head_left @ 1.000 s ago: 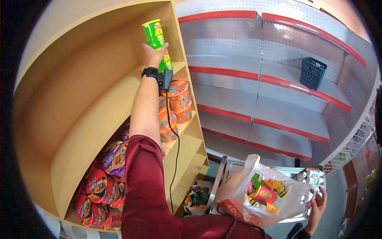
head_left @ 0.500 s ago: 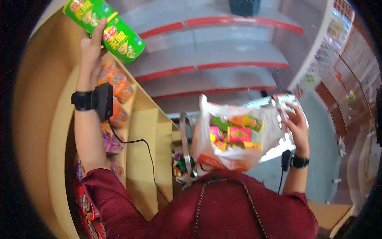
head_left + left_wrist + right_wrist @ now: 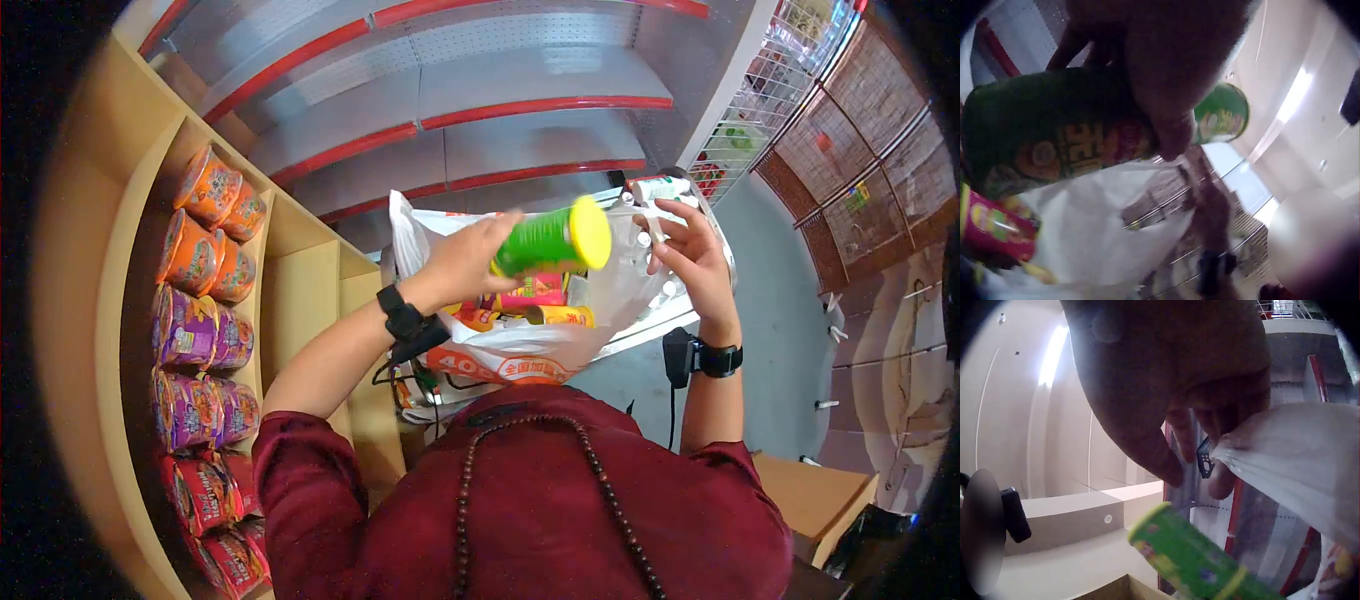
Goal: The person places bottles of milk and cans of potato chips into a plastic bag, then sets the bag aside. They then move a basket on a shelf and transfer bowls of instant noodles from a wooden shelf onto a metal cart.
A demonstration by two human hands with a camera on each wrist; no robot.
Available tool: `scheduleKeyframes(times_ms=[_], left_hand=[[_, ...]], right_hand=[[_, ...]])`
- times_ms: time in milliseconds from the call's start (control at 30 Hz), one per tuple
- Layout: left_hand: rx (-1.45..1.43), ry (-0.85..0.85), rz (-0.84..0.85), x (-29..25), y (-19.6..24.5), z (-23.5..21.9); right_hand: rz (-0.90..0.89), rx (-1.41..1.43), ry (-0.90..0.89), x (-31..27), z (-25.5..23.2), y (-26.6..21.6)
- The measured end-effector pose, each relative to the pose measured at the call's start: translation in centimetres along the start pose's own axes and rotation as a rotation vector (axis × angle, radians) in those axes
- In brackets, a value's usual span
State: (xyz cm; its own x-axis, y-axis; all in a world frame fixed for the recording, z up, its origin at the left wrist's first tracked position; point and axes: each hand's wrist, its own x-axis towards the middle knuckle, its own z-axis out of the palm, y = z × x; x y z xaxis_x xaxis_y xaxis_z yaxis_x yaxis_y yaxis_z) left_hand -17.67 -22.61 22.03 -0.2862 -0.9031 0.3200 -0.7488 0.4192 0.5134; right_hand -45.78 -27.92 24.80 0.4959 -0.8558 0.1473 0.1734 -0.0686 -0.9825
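My left hand (image 3: pixel 465 262) grips a pair of green chip canisters (image 3: pixel 538 243) joined end to end, held over the plastic bag (image 3: pixel 590 348). In the left wrist view one canister (image 3: pixel 1054 131) lies left of the thumb and the other (image 3: pixel 1221 115) shows beyond it. The bag gapes, with a pink canister (image 3: pixel 532 292) and a yellow canister (image 3: pixel 565 316) inside. My right hand (image 3: pixel 697 258) pinches the bag's edge at the right. Seen from the right wrist, the white film (image 3: pixel 1297 447) runs taut to a gathered point at the fingers.
A wooden shelf on the left holds orange noodle tubs (image 3: pixel 205 190), purple tubs (image 3: pixel 185 325) and red tubs (image 3: pixel 205 495). Grey shelving with red strips (image 3: pixel 545 108) stands ahead. White bottles (image 3: pixel 660 188) lie beside the bag on a metal cart. A cardboard box (image 3: pixel 805 495) is at lower right.
My left hand has brought the green canisters from the wooden shelf, right and down, over the bag. The head view has turned downward. My right hand stays at the bag's right edge.
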Motion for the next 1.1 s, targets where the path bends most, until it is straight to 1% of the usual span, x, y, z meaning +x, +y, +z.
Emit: scheduleKeyframes(times_ms=[67, 100, 167, 233, 300, 367, 400, 467, 500, 567, 600, 667, 700, 767, 800, 867, 900, 933, 1000, 1067, 1100], left_hand=[[0.286, -0.332, -0.038, -1.1, -1.4, 1.2], [0.286, -0.333, -0.04, -1.4, -1.9, 1.7], [0.462, -0.444, -0.03, -1.9, -2.7, 2.4], [0.509, -0.433, -0.027, -2.6, -3.9, 3.6], [0.553, -0.417, -0.015, -2.7, -3.9, 3.9], [0.54, -0.457, -0.162, -2.5, -3.3, 3.8], [0.534, -0.455, -0.158, -2.5, -2.6, 3.5], [0.606, -0.314, -0.18, -2.4, -1.0, 2.3], [0.6, -0.311, -0.181, -2.4, -0.4, 1.6], [0.851, -0.128, -0.177, -3.1, -0.1, 0.1], [1.004, -0.072, -0.209, -4.3, -0.8, -0.3], [1.171, -0.066, -0.311, -6.1, -1.4, -2.2], [1.179, -0.066, -0.331, -6.7, -1.7, -2.9], [1.168, -0.003, -0.589, -7.5, -2.0, -4.0], [1.175, -0.001, -0.6, -7.8, -2.0, -4.2], [0.631, 0.08, -0.757, -8.5, -2.9, -3.7], [0.386, 0.172, -0.704, -9.6, -6.3, -2.6], [0.394, 0.176, -0.705, -9.4, -7.8, -1.6], [-0.099, 0.463, -0.686, -7.9, -9.3, 0.6], [-0.081, 0.375, -0.66, -6.7, -10.3, 2.8], [-0.009, 0.222, -0.728, -5.4, -9.2, 3.0]], right_hand=[[0.009, 0.042, -0.008, -0.2, -0.4, -0.1], [0.011, 0.035, -0.03, -0.2, -0.8, 0.1], [0.011, 0.019, -0.051, -0.1, -1.2, 0.1], [0.009, 0.003, -0.075, 0.3, -1.5, 0.2], [-0.002, -0.005, -0.144, 0.6, -1.9, 0.2], [0.006, 0.013, -0.174, 1.0, -2.1, 0.2], [0.014, 0.036, -0.202, 1.2, -2.3, 0.3], [-0.012, 0.046, -0.254, 1.6, -2.8, 0.7], [-0.004, 0.054, -0.247, 1.7, -3.0, 0.7], [0.008, 0.064, -0.255, 2.0, -3.6, 0.8], [0.018, 0.036, -0.259, 2.2, -4.0, 1.0], [0.03, 0.016, -0.286, 2.5, -4.5, 1.3], [0.037, 0.027, -0.28, 2.6, -4.7, 1.4], [0.041, 0.057, -0.288, 2.7, -4.8, 1.5], [0.038, 0.062, -0.3, 2.6, -4.5, 1.4], [0.047, 0.083, -0.323, 2.4, -3.9, 1.1], [0.051, 0.105, -0.359, 2.5, -3.7, 1.0], [0.045, 0.11, -0.365, 2.4, -3.5, 1.0], [0.043, 0.048, -0.373, 2.2, -3.0, 1.1], [0.014, 0.051, -0.381, 1.8, -2.5, 1.0], [0.018, 0.029, -0.369, 1.5, -2.4, 1.0]])
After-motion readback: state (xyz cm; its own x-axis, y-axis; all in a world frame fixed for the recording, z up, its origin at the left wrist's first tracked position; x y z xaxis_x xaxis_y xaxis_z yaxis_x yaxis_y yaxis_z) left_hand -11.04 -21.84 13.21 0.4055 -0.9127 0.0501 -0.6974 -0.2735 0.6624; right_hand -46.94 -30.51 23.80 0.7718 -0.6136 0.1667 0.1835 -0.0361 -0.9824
